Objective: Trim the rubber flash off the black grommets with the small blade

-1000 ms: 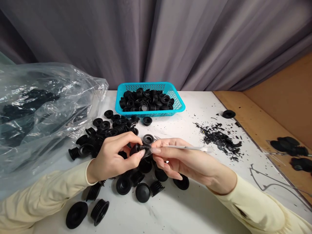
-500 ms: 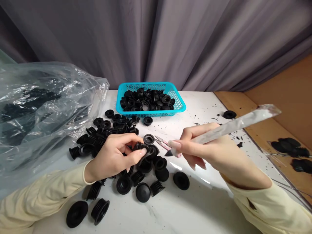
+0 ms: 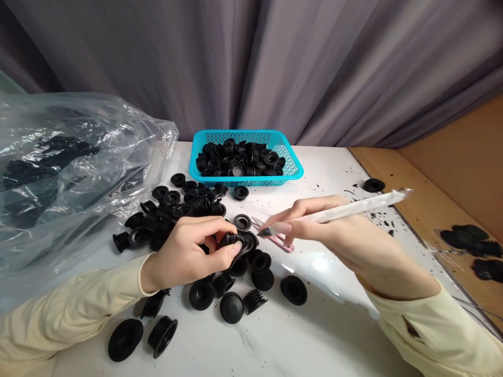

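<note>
Between the thumb and fingers of my left hand (image 3: 192, 251) is a black ribbed rubber plug (image 3: 242, 242), pinched over a loose heap of similar plugs (image 3: 200, 196). My right hand (image 3: 326, 225) is closed like a pen grip around a slim tool with a white wrapped handle (image 3: 365, 203). Its dark pointed tip is just right of the held plug; whether they touch, I cannot tell. Pink-handled thread snips (image 3: 283, 243) lie on the table, partly hidden behind the right fingers.
A blue mesh basket (image 3: 247, 180) of black plugs stands at the back. To the left is a large clear plastic bag (image 3: 118, 157) with dark contents. Black scraps and a lone plug (image 3: 373, 185) lie at right, near a brown board (image 3: 424, 214).
My right hand has moved left, bringing the tool's tip close to the plug, and the handle now lies flatter. My left hand still pinches the plug. The view has shifted slightly.
</note>
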`<state>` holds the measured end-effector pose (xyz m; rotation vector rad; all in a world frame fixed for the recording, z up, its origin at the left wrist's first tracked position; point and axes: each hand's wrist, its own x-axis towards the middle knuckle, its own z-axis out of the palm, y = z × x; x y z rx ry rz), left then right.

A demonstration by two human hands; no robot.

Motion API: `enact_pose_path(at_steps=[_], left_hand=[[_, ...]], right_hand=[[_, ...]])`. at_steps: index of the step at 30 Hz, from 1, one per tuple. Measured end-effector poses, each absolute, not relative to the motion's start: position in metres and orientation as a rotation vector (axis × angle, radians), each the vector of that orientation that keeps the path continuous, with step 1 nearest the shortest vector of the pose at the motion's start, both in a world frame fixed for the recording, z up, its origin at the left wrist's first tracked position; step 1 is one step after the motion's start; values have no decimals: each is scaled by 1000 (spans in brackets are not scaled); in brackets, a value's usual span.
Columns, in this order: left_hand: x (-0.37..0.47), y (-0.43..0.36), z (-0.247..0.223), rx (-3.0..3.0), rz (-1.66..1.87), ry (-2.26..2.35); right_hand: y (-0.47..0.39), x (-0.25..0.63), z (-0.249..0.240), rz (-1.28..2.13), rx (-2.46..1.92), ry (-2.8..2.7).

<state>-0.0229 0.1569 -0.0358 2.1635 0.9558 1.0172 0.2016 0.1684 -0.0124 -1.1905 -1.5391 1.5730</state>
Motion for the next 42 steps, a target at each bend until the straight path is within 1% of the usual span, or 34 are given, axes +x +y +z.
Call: enact_pose_path(at_steps=[4, 6, 14, 25, 28, 30, 34, 37, 39, 42], left_hand=[[-24, 156, -37, 2279, 1020, 940], [-24, 156, -37, 2310, 1021, 940], [-24, 155, -39, 2353, 991, 911], [-23, 155, -39, 2368, 1021, 911], [-22, 155, -42, 2384, 1023, 888], [-22, 156, -45, 2395, 1053, 899], [-19, 153, -49, 2386, 1118, 969], [-17, 147, -44, 2416, 1077, 915], [-16, 144, -40, 2446, 1059, 871], [-17, 144, -35, 2398, 1075, 924]], right_hand=[[163, 196, -15, 1783, -1077, -1410], [161, 193, -16, 1821, -1063, -1371], [159, 192, -15, 1649, -1216, -1507], [159, 191, -18, 1586, -1250, -1609], [155, 189, -17, 1506, -1285, -1667], [150, 185, -17, 1392, -1283, -1725], [138, 174, -31, 1023, -1174, -1871], [138, 168, -46, 774, -1118, -1916], [142, 169, -50, 723, -1131, -1940], [149, 177, -43, 796, -1164, -1870]])
